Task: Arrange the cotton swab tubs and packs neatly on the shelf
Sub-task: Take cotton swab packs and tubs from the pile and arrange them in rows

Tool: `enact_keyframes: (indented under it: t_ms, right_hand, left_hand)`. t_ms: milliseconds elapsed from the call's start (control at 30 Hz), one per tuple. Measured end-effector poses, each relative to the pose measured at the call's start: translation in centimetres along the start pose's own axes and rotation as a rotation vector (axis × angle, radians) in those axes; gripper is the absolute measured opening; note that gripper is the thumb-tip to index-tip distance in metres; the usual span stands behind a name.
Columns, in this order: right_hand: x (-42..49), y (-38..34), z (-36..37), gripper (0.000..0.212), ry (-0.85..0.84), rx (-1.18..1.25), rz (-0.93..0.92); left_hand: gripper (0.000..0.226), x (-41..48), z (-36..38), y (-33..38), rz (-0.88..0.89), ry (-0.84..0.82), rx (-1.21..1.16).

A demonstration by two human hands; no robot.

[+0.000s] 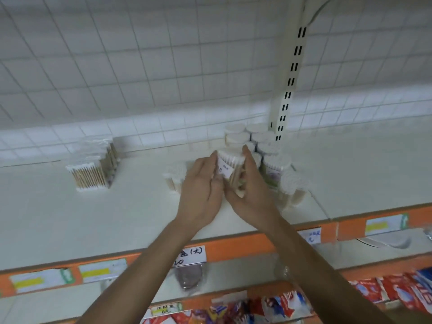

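A bagged pack of swabs [90, 174] stands at the left of the white shelf [131, 213]. Near the middle, the left hand [201, 190] and right hand [253, 195] hold a labelled swab tub [230, 168] just above the shelf. Both hands' fingers [246, 155] seem curled round its sides, though the view is blurred. More tubs [264, 146] cluster just to the right.

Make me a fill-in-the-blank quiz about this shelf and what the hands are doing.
1. The left hand and right hand hold one round ___ of swabs between them.
2. The bagged swab packs stand to the ___ of the hands.
3. The front edge of the shelf is coloured ___.
4. The wall behind is covered in white ___.
Missing words: tub, left, orange, tiles.
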State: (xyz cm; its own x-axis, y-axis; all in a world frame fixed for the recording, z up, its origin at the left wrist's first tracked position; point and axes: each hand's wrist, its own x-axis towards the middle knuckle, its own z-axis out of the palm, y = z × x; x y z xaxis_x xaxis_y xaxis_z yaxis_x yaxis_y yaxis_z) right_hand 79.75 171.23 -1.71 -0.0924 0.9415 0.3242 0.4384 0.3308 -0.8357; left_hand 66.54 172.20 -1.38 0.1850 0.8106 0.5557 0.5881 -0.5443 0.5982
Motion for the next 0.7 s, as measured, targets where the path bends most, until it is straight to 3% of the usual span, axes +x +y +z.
enact_keyframes:
  t_ms: [167, 300, 433, 700]
  right_hand:
    - [-0.6, 0.1, -2.4, 0.088, -0.085, -0.137, -0.091]
    - [-0.9, 0.4, -3.9, 0.07, -0.018, -0.204, -0.17]
    - [-0.8, 0.8, -5.6, 0.055, 0.057, -0.314, -0.202]
    - [-0.1, 2.2, -8.6, 0.042, 0.178, -0.508, -0.256]
  left_hand:
    - [0.05, 0.2, 1.0, 0.3, -0.102, -0.006, -0.029]
    - [0.021, -0.3, 1.9, 0.8, -0.194, 0.035, -0.129]
    - [0.033, -0.9, 2.9, 1.2, -0.298, 0.012, -0.172]
    - [0.047, -1.5, 4.0, 2.7, -0.254, -0.066, -0.091]
